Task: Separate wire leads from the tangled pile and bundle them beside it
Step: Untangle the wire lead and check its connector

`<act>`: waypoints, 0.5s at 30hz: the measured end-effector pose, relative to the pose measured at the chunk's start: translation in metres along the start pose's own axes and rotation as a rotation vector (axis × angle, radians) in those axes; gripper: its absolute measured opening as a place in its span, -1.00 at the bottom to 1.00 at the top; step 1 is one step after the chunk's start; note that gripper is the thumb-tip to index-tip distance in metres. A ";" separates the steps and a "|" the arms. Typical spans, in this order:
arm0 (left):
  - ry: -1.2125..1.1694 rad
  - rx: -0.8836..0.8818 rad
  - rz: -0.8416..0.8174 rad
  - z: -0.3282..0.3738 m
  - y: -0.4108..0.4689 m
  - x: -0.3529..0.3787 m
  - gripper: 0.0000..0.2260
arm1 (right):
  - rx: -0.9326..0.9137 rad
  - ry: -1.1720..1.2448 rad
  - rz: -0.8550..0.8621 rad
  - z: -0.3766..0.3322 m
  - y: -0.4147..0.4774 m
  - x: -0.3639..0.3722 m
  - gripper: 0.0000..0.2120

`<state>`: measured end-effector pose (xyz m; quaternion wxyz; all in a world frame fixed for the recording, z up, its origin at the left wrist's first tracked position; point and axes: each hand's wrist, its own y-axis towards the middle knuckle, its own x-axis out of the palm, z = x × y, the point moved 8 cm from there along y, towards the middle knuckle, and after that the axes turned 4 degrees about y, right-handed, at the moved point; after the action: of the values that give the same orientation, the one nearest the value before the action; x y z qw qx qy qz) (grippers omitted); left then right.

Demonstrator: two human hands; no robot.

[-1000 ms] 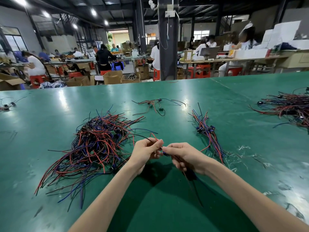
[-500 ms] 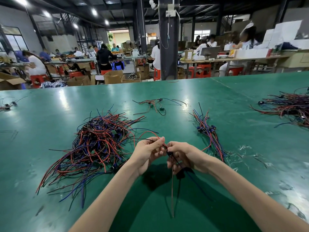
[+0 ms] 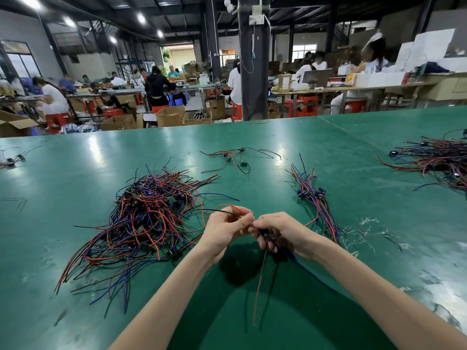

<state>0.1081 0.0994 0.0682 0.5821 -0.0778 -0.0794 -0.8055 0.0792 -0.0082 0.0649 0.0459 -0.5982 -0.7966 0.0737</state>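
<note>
A tangled pile of red, blue and black wire leads (image 3: 146, 218) lies on the green table (image 3: 75, 168), left of my hands. My left hand (image 3: 227, 229) pinches a red and a black wire that loop back toward the pile. My right hand (image 3: 280, 232) grips a wire lead (image 3: 259, 286) by its dark connector; its red and black strands hang down toward me. The two hands meet fingertip to fingertip above the table. To the right lies a neat bundle of sorted leads (image 3: 316, 200) with blue connectors.
A few loose leads (image 3: 235, 157) lie farther back in the middle. Another big tangle (image 3: 434, 160) sits at the far right, and a small cluster (image 3: 11, 160) at the left edge. Scraps of clear plastic (image 3: 366, 233) litter the table on the right. People work at benches behind.
The lead in my right hand swung from lying sideways to hanging down toward me. A red wire loop rose above my left hand. Both hands stayed close together.
</note>
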 end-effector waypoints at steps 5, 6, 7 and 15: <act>0.128 0.037 0.032 0.001 -0.001 -0.002 -0.93 | -0.027 0.005 0.040 -0.003 -0.002 -0.003 -0.70; 0.097 0.025 0.034 -0.001 -0.001 -0.001 -0.94 | -0.038 0.010 0.036 -0.004 -0.002 -0.003 -0.71; 0.060 0.015 0.036 -0.002 -0.001 -0.001 -0.95 | -0.048 0.010 0.028 -0.005 -0.003 -0.003 -0.70; 0.223 0.164 0.095 0.009 -0.002 -0.002 -0.92 | -0.072 -0.037 0.074 -0.005 -0.002 -0.002 -0.66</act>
<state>0.1067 0.1036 0.0767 0.6291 0.0563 -0.0762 -0.7715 0.0792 -0.0107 0.0702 0.0069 -0.6269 -0.7769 0.0578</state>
